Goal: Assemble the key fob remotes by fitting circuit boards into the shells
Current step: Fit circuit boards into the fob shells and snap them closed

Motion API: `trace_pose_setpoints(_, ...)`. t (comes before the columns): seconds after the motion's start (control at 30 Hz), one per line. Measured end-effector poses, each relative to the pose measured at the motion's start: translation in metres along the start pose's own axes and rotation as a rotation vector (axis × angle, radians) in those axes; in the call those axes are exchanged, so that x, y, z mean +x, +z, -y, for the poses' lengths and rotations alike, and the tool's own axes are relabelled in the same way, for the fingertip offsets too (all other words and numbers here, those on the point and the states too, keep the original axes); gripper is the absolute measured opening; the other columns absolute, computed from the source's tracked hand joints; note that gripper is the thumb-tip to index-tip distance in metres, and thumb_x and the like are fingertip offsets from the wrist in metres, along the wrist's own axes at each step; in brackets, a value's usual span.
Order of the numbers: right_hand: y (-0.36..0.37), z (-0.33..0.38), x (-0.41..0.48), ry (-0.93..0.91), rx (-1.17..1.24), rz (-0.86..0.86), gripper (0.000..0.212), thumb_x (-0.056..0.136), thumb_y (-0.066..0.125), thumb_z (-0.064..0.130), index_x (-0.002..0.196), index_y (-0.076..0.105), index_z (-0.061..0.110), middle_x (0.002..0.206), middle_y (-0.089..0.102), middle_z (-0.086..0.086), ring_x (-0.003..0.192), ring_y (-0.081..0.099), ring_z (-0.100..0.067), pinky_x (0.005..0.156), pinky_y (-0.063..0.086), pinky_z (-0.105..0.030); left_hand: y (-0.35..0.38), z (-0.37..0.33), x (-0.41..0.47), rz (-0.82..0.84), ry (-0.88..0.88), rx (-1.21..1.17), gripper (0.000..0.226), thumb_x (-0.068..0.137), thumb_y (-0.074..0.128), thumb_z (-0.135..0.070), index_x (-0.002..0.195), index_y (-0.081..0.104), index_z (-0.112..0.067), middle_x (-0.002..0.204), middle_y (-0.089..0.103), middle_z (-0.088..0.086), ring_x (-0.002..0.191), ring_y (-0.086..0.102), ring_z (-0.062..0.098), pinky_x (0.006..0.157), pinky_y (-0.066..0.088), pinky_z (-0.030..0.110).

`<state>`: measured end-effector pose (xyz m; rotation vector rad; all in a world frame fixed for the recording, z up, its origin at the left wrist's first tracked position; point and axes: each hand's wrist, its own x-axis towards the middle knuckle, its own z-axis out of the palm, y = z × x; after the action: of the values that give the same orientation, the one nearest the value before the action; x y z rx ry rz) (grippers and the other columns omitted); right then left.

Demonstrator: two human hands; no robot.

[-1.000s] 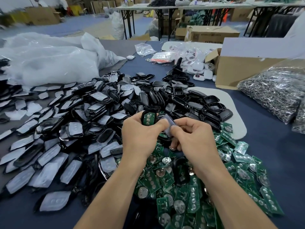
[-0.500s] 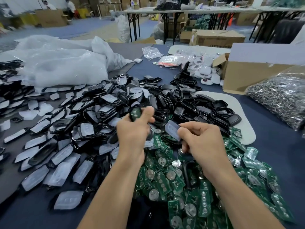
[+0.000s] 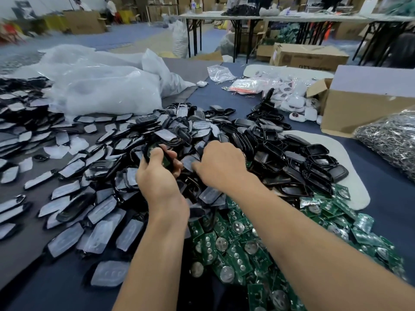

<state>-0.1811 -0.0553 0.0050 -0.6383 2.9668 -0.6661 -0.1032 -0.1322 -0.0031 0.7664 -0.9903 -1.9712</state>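
Your grips are reaching farther forward, left grip clutching one board-fitted shell, right grip impossible to read, heaps of circuit boards awaiting shells.

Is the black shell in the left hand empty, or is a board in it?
Board in: a green circuit board shows inside the shell held by the left hand.

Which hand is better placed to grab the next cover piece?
Likely the right hand: it is down at the pile of covers, while the left hand grips a shell holding a green board.
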Motion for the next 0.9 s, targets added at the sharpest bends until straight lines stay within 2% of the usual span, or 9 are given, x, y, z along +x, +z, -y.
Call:
trace_pose_setpoints(0.1, 0.005, 0.001, -0.001, 0.035, 0.076, -0.076, 0.012, 0.086, 0.071, 0.029, 0.085, 0.062, 0.021, 0.077, 0.058, 0.001, 0.094, 0.065, -0.031, 0.074, 0.036, -0.032, 0.001, 0.0, 0.001, 0.023, 0.003, -0.004, 0.024, 0.107, 0.052, -0.013, 0.087, 0.065, -0.014, 0.062, 0.066, -0.008, 0.051, 0.056, 0.008, 0.051, 0.045, 0.019)
trace_pose_setpoints(0.2, -0.007, -0.014, -0.013, 0.103, 0.364, -0.092, 0.005, 0.084, 0.072, 0.027, 0.081, 0.07, 0.023, 0.074, 0.069, 0.004, 0.074, 0.067, -0.022, 0.067, 0.047, -0.029, 0.005, 0.006, -0.004, 0.112, 0.068, 0.091, 0.022, 0.107, 0.051, -0.013, 0.089, 0.065, -0.015, 0.065, 0.067, -0.008, 0.055, 0.058, 0.007, 0.051, 0.045, 0.017)
trace_pose_setpoints(0.27, -0.02, -0.032, -0.031, 0.117, 0.675, -0.039, 0.012, 0.084, 0.076, 0.017, 0.074, 0.069, 0.017, 0.064, 0.07, -0.001, 0.056, 0.065, -0.019, 0.057, 0.049, -0.027, 0.007, 0.013, -0.01, 0.202, 0.127, 0.2, 0.023, 0.106, 0.052, -0.015, 0.089, 0.067, -0.02, 0.07, 0.069, -0.007, 0.061, 0.061, 0.007, 0.056, 0.049, 0.018)
trace_pose_setpoints(0.37, -0.042, -0.067, -0.072, 0.168, 1.004, 0.061, 0.011, 0.084, 0.075, 0.001, 0.079, 0.074, 0.011, 0.067, 0.072, -0.014, 0.046, 0.058, -0.019, 0.043, 0.042, -0.02, 0.012, 0.026, -0.023, 0.396, 0.211, 0.42, 0.023, 0.098, 0.054, -0.025, 0.083, 0.069, -0.033, 0.08, 0.073, -0.008, 0.073, 0.065, 0.007, 0.073, 0.053, 0.028)
trace_pose_setpoints(0.5, -0.058, -0.102, -0.113, 0.237, 1.139, 0.039, 0.023, 0.084, 0.074, -0.006, 0.079, 0.081, 0.015, 0.064, 0.07, -0.012, 0.04, 0.048, -0.012, 0.04, 0.037, -0.016, 0.019, 0.038, -0.044, 0.675, 0.109, 0.572, 0.017, 0.086, 0.055, -0.025, 0.086, 0.069, -0.035, 0.079, 0.069, -0.011, 0.072, 0.062, 0.007, 0.076, 0.052, 0.037)
trace_pose_setpoints(0.6, -0.059, -0.114, -0.123, 0.292, 1.228, 0.048, 0.028, 0.083, 0.074, -0.007, 0.076, 0.083, 0.018, 0.065, 0.069, -0.012, 0.041, 0.046, -0.011, 0.04, 0.038, -0.017, 0.022, 0.044, -0.058, 0.827, 0.017, 0.562, 0.023, 0.08, 0.057, -0.024, 0.091, 0.075, -0.032, 0.077, 0.066, -0.01, 0.069, 0.059, 0.004, 0.065, 0.053, 0.021)
trace_pose_setpoints(0.7, -0.057, -0.12, -0.126, 0.293, 1.237, 0.032, 0.029, 0.084, 0.073, -0.008, 0.076, 0.083, 0.018, 0.065, 0.07, -0.01, 0.041, 0.046, -0.01, 0.041, 0.038, -0.018, 0.023, 0.046, -0.063, 0.932, -0.035, 0.542, 0.025, 0.081, 0.063, -0.024, 0.1, 0.077, -0.032, 0.073, 0.062, -0.006, 0.062, 0.055, 0.007, 0.057, 0.047, 0.018)
trace_pose_setpoints(0.83, -0.052, -0.126, -0.131, 0.254, 1.2, -0.016, 0.019, 0.086, 0.073, -0.003, 0.086, 0.083, 0.013, 0.068, 0.072, -0.008, 0.044, 0.047, -0.011, 0.043, 0.039, -0.017, 0.026, 0.048, -0.065, 0.881, -0.023, 0.609, 0.019, 0.087, 0.074, -0.009, 0.09, 0.078, -0.028, 0.068, 0.062, -0.002, 0.054, 0.051, 0.009, 0.052, 0.044, 0.017)
trace_pose_setpoints(0.9, -0.054, -0.129, -0.131, 0.219, 1.339, 0.006, 0.017, 0.086, 0.076, 0.004, 0.096, 0.083, 0.015, 0.073, 0.073, -0.008, 0.051, 0.056, -0.012, 0.047, 0.044, -0.018, 0.027, 0.049, -0.067, 0.81, -0.089, 0.58, 0.025, 0.089, 0.073, -0.002, 0.084, 0.079, -0.026, 0.069, 0.063, -0.001, 0.052, 0.05, 0.008, 0.05, 0.043, 0.017)
